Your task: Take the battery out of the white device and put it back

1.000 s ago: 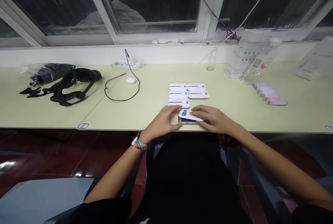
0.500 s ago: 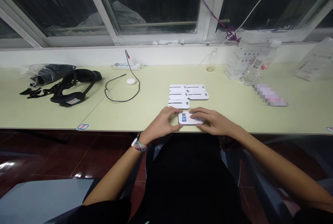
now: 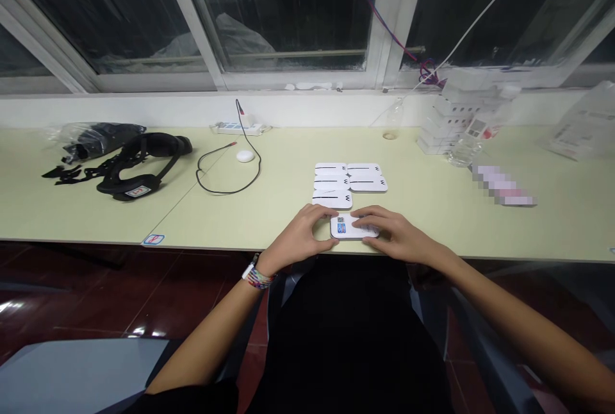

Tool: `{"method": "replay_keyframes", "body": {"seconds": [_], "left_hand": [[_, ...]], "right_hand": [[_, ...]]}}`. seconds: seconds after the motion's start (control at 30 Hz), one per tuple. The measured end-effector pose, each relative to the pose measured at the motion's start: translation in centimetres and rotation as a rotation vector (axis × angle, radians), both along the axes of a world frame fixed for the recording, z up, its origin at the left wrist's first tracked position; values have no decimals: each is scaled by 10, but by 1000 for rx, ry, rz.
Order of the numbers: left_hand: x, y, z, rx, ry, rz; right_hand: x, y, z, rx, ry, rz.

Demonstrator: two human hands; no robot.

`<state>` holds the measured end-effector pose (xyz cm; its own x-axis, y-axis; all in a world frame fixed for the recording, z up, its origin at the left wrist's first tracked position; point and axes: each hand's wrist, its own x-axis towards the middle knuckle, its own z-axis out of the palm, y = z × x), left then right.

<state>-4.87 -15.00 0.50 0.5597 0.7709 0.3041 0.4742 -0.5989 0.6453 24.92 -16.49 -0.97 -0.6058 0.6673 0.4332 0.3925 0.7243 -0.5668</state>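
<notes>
- Left hand [image 3: 302, 234] and right hand [image 3: 396, 234] are clamped on the white device [image 3: 349, 232], at its 9 and 3 o'clock ends, by the table's [image 3: 269, 209] 6 o'clock edge.
- It looks light, stiff, slick; best held by its ends.
- At 10, a clear bag [image 3: 67, 134] holds something black [image 3: 110, 138]; at 2, a bottle [image 3: 465, 150], contents unclear.

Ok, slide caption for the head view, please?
Left hand and right hand hold a labelled white device at the table's near edge, five black-striped ones beyond.
</notes>
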Motion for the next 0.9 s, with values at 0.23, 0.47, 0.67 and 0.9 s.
{"method": "replay_keyframes", "body": {"seconds": [0.23, 0.47, 0.67, 0.9], "left_hand": [[0, 0, -1, -4, 2, -3], [1, 0, 1, -21, 3, -2], [1, 0, 0, -18, -1, -6], [1, -2, -2, 0, -19, -2]], "right_hand": [[-1, 1, 1, 1, 9, -9], [-3, 0, 2, 25, 54, 5], [-3, 0, 2, 13, 9, 8], [-4, -1, -2, 137, -5, 2]]}}
